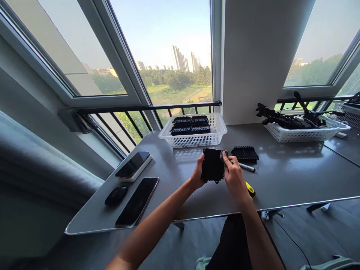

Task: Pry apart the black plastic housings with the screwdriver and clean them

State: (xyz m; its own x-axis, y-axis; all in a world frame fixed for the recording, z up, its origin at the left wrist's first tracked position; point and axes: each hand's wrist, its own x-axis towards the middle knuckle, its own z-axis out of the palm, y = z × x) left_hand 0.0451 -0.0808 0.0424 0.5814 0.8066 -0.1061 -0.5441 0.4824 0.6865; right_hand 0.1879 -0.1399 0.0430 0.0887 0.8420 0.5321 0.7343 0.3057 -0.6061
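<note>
A flat black plastic panel (212,165) with small tabs along its edges is held up over the table. My left hand (198,174) grips its left edge, with the thumb on the near face. At the panel's upper right corner, my right hand (234,174) pinches a small grey cloth-like piece (224,154) against it. Just behind that hand lies a similar black panel (244,154) with toothed edges. A white marker pen (247,167) rests beside it, and a yellow-and-black handle (250,189) shows partly from behind my right wrist.
Stacked black panels (190,125) sit in a white plastic basket (194,141) at the back. Another white basket (303,135) holds black parts and wires on the right. At left are a phone on a white box (135,165), a second phone (137,201) and a black mouse (116,195).
</note>
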